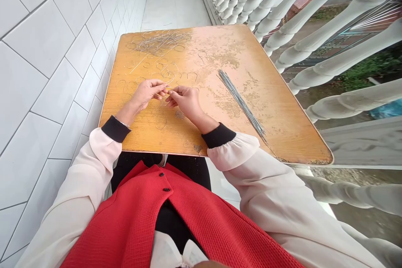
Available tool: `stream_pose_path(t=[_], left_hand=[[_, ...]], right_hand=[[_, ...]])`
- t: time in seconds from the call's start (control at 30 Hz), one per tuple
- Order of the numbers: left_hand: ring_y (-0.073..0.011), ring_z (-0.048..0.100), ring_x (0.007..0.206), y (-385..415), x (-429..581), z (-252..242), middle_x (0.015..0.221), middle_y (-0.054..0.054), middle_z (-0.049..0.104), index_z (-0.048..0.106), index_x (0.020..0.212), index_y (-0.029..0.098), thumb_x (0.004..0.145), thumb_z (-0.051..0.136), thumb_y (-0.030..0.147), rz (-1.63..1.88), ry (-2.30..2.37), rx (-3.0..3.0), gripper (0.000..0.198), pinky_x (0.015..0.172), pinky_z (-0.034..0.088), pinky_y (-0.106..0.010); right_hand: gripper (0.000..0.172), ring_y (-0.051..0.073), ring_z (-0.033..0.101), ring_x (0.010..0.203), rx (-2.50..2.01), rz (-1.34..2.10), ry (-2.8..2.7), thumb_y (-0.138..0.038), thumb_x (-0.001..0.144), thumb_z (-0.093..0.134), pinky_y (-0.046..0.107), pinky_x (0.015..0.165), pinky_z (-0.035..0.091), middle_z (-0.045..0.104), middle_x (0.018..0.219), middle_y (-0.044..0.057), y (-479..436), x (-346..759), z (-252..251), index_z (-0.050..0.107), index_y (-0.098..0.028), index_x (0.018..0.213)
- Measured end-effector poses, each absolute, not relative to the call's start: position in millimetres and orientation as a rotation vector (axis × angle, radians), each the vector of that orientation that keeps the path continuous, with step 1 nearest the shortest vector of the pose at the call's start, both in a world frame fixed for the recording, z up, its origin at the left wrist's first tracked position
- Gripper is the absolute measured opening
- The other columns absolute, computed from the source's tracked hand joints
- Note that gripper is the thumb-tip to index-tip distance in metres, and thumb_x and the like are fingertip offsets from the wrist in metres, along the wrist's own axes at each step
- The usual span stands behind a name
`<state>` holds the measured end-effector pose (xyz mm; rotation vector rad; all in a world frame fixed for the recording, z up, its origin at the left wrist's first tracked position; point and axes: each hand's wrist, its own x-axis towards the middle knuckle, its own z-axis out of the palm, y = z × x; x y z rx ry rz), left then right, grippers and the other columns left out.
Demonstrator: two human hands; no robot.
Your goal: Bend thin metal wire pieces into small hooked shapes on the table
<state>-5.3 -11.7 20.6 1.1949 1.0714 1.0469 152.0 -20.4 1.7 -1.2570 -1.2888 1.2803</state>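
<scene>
Head: wire [168, 88] runs crosswise, left hand [148, 93] to right hand [187, 101].

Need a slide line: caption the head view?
Left hand and right hand pinch thin wire above a table, wire bundle at right.

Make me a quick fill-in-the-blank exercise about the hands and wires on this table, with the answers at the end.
1. Held close together, the left hand and right hand pinch a thin piece of ____.
2. The bundle of straight wires lies to the ____ of both hands.
3. The tangled wire pile sits near the far ____ corner of the table.
4. The sleeve cuffs are ____ in color.

Missing words: wire; right; left; black.
</scene>
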Motion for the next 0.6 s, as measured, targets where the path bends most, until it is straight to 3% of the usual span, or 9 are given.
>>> stream_pose_path(t=[0.3,0.47,0.6], left_hand=[[-0.0048,0.065,0.063,-9.2,-2.7,15.8,0.069,0.000,0.073,0.069,0.077,0.012,0.089,0.074,0.016,1.120,1.072,1.151,0.014,0.064,0.049,-0.017],[-0.0045,0.066,0.062,-11.6,2.6,18.0,0.069,0.000,0.073,0.069,0.076,0.012,0.087,0.077,0.017,1.170,1.070,1.086,0.015,0.070,0.053,-0.017],[-0.0043,0.067,0.064,-11.5,4.8,17.7,0.069,0.002,0.072,0.068,0.077,0.013,0.088,0.074,0.013,1.216,1.075,1.003,0.013,0.072,0.055,-0.017]], right_hand=[[0.029,0.007,0.060,0.044,-1.171,1.401,-1.242,-0.009,0.096,0.067,0.015,0.046,0.051,0.067,0.055,-0.001,-20.9,154.7,5.1,0.065,-0.015,0.068],[0.029,0.007,0.061,0.046,-1.128,1.464,-1.212,-0.021,0.094,0.075,0.015,0.048,0.051,0.069,0.058,0.000,-23.1,155.4,6.2,0.066,-0.016,0.067],[0.027,0.007,0.064,0.051,-1.107,1.521,-1.166,-0.015,0.096,0.071,0.016,0.053,0.054,0.071,0.064,0.001,-25.2,153.6,5.9,0.067,-0.015,0.069]])
